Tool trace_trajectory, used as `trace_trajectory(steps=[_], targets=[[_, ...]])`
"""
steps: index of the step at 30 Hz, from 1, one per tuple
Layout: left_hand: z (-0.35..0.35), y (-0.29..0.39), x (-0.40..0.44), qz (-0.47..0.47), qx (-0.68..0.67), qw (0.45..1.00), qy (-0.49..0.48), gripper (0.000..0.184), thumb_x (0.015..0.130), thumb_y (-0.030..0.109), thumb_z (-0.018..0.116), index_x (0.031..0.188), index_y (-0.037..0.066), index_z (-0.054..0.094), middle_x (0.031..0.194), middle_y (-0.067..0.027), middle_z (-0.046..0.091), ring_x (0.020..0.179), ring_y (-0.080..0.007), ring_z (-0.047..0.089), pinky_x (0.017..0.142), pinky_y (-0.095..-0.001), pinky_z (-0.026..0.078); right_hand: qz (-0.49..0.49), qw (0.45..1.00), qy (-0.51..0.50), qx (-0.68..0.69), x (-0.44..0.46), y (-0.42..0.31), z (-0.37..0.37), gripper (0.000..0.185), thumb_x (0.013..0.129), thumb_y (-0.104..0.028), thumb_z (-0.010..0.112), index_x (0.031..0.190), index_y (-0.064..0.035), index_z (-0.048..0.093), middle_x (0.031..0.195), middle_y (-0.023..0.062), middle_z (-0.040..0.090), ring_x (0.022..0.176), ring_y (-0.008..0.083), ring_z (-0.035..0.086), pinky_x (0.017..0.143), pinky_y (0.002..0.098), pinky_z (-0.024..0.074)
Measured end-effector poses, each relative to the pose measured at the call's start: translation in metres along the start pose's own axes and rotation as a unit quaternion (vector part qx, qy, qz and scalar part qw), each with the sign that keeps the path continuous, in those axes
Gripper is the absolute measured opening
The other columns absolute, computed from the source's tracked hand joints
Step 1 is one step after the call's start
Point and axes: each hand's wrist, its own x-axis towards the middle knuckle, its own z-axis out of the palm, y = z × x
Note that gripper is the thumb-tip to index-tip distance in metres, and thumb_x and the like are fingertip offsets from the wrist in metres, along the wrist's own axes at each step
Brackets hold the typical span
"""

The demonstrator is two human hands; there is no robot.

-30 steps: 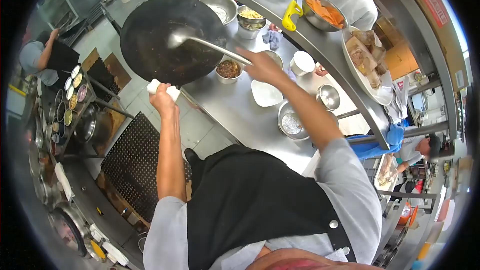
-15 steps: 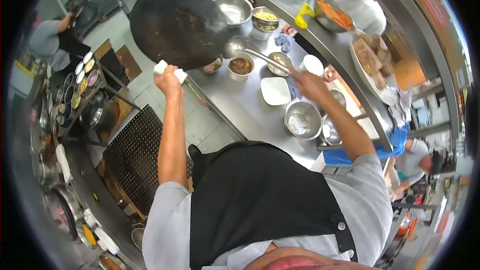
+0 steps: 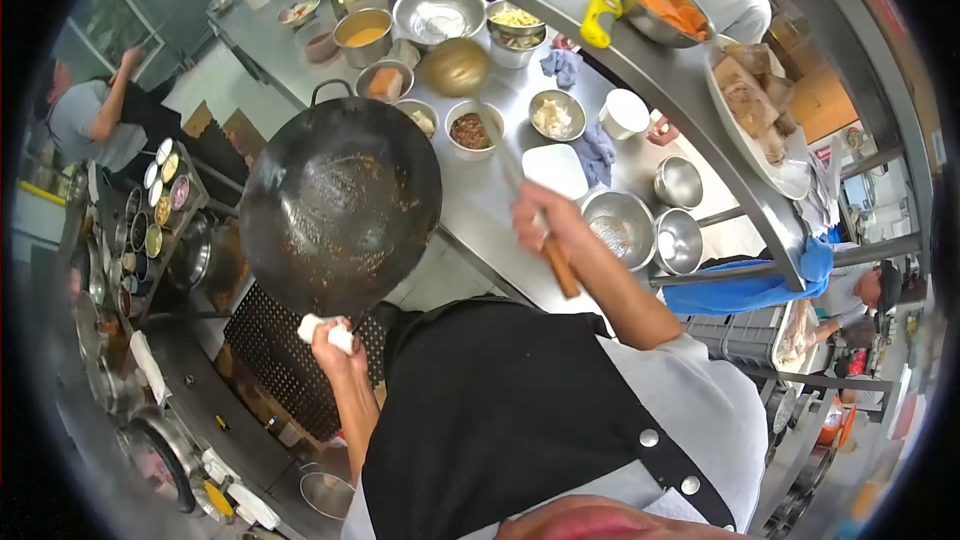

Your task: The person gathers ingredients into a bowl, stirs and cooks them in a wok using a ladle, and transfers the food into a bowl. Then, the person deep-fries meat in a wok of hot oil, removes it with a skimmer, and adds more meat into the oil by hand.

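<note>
My left hand (image 3: 345,358) is closed over a folded white cloth (image 3: 327,333) at the near rim of a black wok (image 3: 345,190). The wok's inside faces up, glossy, with brown residue stuck to it. In my right hand (image 3: 552,223) is a ladle (image 3: 562,272) with a wooden handle end; its round bowl is blurred by motion above the counter. Below the ladle's shaft stands a white bowl of dark brown chopped food (image 3: 468,130). A white square dish (image 3: 556,171) lies beside my right hand.
The steel counter (image 3: 480,205) carries a pot of orange liquid (image 3: 363,35), a large metal bowl (image 3: 440,12) and a steel bowl (image 3: 618,225). A shelf above holds shredded carrot (image 3: 665,8) and a yellow-handled tool (image 3: 600,15). A co-worker (image 3: 85,120) stands at left; others are at right.
The wok has come down and nearer my body, its inside now turned into view. My right hand has drawn left and closer to me, and the ladle's bowl has swung away from me.
</note>
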Motion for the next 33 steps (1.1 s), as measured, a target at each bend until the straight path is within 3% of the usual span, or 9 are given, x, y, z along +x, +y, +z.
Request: trace_trajectory(steps=[5,9,13,14,18,20,22,28,33], targets=[[-0.063,0.032,-0.013,0.035,-0.027,0.997,0.062,0.013,0.083,0.010,0.057,0.094,0.008,0.052,0.072,-0.0084,0.059,0.053,-0.0169,0.056,0.037,-0.0263,0.038,-0.061,0.986,0.108,0.113,0.079,-0.056,0.003,0.018,0.104,-0.025,0.058,0.094,-0.0122,0.049,0.071,-0.0015,0.051,0.054,0.0094,0.046,0.045,0.0246,0.0368],[-0.121,0.074,-0.002,0.030,-0.045,0.996,0.067,0.016,0.082,0.011,0.058,0.096,0.008,0.052,0.072,-0.0082,0.060,0.054,-0.0171,0.058,0.038,-0.0261,0.040,-0.128,0.978,0.094,0.137,0.111,-0.021,0.044,0.019,0.105,-0.025,0.054,0.092,-0.0137,0.047,0.071,-0.0022,0.050,0.054,0.0100,0.046,0.045,0.0255,0.0364],[-0.173,0.122,0.026,0.033,-0.096,0.987,0.121,0.018,0.082,0.011,0.060,0.097,0.008,0.052,0.072,-0.0074,0.060,0.055,-0.0173,0.059,0.039,-0.0266,0.041,-0.081,0.990,0.100,-0.058,0.106,0.079,0.147,0.022,0.106,-0.027,0.052,0.125,-0.0179,0.053,0.069,-0.0027,0.045,0.050,0.0111,0.044,0.042,0.0268,0.0357],[-0.191,0.133,0.033,0.025,-0.099,0.987,0.127,0.016,0.082,0.011,0.061,0.095,0.008,0.053,0.072,-0.0067,0.060,0.055,-0.0173,0.059,0.041,-0.0275,0.043,-0.041,0.991,0.061,-0.110,0.105,0.098,0.182,0.038,0.105,-0.028,0.054,0.142,-0.0227,0.049,0.069,-0.0023,0.045,0.047,0.0108,0.043,0.039,0.0273,0.0348],[-0.263,0.190,0.052,0.041,-0.177,0.975,0.129,0.011,0.079,0.007,0.066,0.080,0.011,0.056,0.071,-0.0043,0.061,0.059,-0.0168,0.061,0.052,-0.0298,0.048,-0.037,0.875,-0.132,-0.464,0.136,0.208,0.314,0.058,0.101,-0.016,0.060,0.154,-0.0050,0.039,0.068,-0.0013,0.051,0.047,0.0089,0.047,0.042,0.0246,0.0388],[-0.286,0.223,0.048,0.014,-0.204,0.964,0.171,0.013,0.081,0.008,0.064,0.089,0.010,0.054,0.073,-0.0064,0.061,0.055,-0.0185,0.058,0.039,-0.0308,0.039,0.066,0.799,-0.161,-0.575,0.174,0.275,0.326,0.031,0.102,-0.025,0.063,0.123,-0.0026,0.060,0.067,-0.0019,0.051,0.055,0.0087,0.050,0.049,0.0266,0.0413],[-0.309,0.245,0.039,0.050,-0.223,0.952,0.203,0.013,0.079,0.008,0.065,0.088,0.010,0.055,0.074,-0.0060,0.062,0.060,-0.0182,0.060,0.041,-0.0326,0.039,-0.107,0.625,-0.241,-0.735,0.212,0.343,0.324,0.042,0.099,-0.040,0.068,0.086,-0.0004,0.061,0.066,0.0025,0.051,0.063,0.0132,0.047,0.057,0.0358,0.0400],[-0.376,0.353,-0.010,0.160,-0.274,0.900,0.298,0.009,0.082,0.007,0.065,0.084,0.009,0.057,0.069,-0.0028,0.058,0.055,-0.0172,0.059,0.045,-0.0333,0.043,0.049,0.653,-0.380,-0.654,0.231,0.443,0.530,0.034,0.099,-0.036,0.067,0.089,-0.0048,0.059,0.066,-0.0025,0.051,0.063,0.0089,0.047,0.055,0.0321,0.0393],[-0.445,0.426,-0.009,0.236,-0.366,0.851,0.293,0.015,0.086,0.010,0.065,0.085,0.015,0.051,0.064,-0.0014,0.052,0.047,-0.0167,0.051,0.036,-0.0308,0.034,0.154,0.579,-0.544,-0.588,0.257,0.554,0.653,0.031,0.098,-0.019,0.066,0.124,-0.0030,0.057,0.070,-0.0016,0.056,0.052,0.0093,0.050,0.048,0.0286,0.0421]])
